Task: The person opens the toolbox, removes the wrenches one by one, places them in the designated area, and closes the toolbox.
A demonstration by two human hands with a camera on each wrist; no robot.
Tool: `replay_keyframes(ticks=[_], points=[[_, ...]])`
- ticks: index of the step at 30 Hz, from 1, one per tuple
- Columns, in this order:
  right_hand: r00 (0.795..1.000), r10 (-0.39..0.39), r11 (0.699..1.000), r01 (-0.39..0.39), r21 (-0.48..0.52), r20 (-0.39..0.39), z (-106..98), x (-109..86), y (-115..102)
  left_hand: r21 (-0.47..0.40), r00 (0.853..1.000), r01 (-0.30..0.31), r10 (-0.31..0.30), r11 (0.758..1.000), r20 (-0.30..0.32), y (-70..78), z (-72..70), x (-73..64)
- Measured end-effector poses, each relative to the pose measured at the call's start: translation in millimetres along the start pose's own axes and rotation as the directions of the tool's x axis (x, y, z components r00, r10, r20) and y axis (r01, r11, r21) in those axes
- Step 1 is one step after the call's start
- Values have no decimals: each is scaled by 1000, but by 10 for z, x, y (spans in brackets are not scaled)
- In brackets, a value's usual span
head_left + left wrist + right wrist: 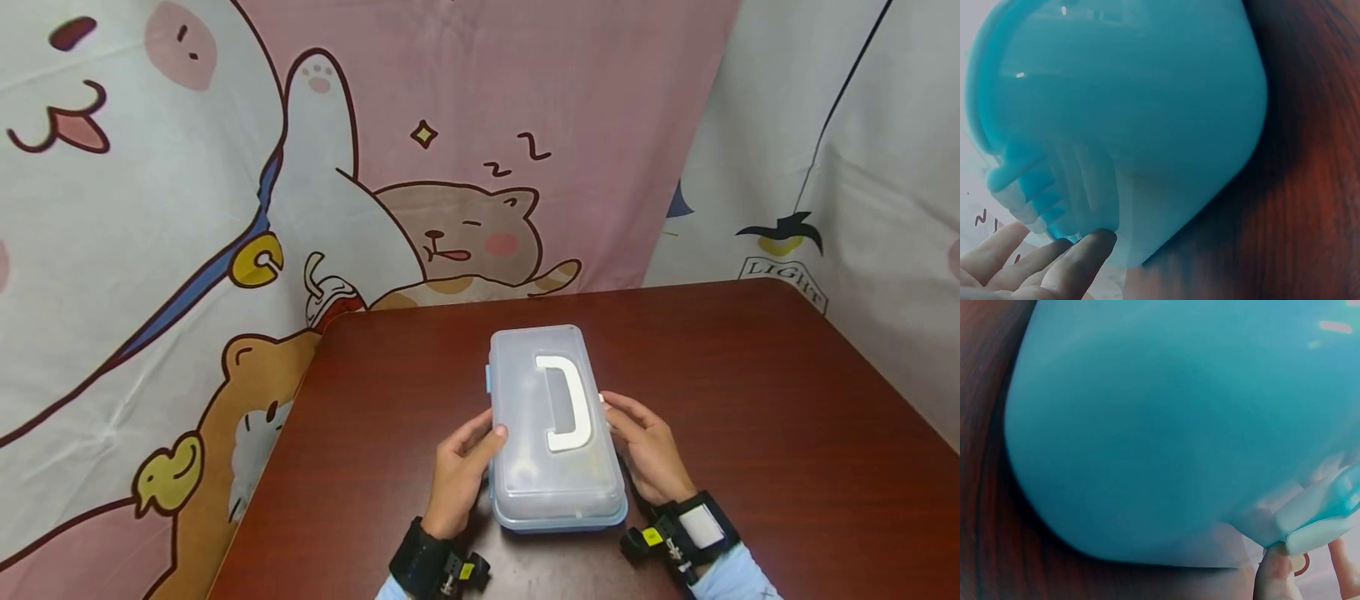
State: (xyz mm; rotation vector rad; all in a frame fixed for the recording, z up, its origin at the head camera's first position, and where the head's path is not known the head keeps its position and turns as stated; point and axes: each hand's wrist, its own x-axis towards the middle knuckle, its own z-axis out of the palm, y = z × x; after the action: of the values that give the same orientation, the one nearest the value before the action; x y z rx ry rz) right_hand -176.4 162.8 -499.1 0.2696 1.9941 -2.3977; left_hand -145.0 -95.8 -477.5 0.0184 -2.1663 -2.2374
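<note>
A plastic storage box (532, 483) with a clear frosted lid, a light blue base and a white carry handle (579, 404) stands upright on the table, its lid down. My left hand (459, 475) holds its left side, the thumb on the lid's edge and the fingers along the side. In the left wrist view, the fingers (1088, 262) touch the wall near a blue and white clasp (1019, 178). At the right side, my right hand (647, 450) pinches a white latch (1316, 534) between thumb and finger. The inside of the box cannot be made out.
The box rests on a dark red-brown wooden table (787, 417). Behind and to the left hangs a cloth (600, 100) printed with cartoon animals. Each wrist carries a black strap (420, 560) with a small camera.
</note>
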Motion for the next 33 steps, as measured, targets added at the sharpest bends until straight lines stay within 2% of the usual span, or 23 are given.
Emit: replay_keyframes(ticks=[7, 13, 18, 22, 33], points=[[1000, 12, 1000, -12, -1, -1, 2, -4, 4, 8, 1000, 8, -8, 1000, -9, 3, 2, -13], [997, 80, 994, -80, -73, 0, -29, 10, 6, 2, 1000, 7, -7, 1000, -1, -6, 8, -7], [992, 118, 988, -114, -101, 39, -53, 32, -11, -2, 1000, 8, -8, 1000, -3, -10, 4, 4], [991, 119, 990, -115, -77, 55, -50, 40, -21, -5, 1000, 5, -5, 1000, 3, -8, 2, 14], [996, 83, 993, -81, -89, 17, -20, 34, -34, -16, 999, -24, 24, 1000, 23, -7, -10, -11]])
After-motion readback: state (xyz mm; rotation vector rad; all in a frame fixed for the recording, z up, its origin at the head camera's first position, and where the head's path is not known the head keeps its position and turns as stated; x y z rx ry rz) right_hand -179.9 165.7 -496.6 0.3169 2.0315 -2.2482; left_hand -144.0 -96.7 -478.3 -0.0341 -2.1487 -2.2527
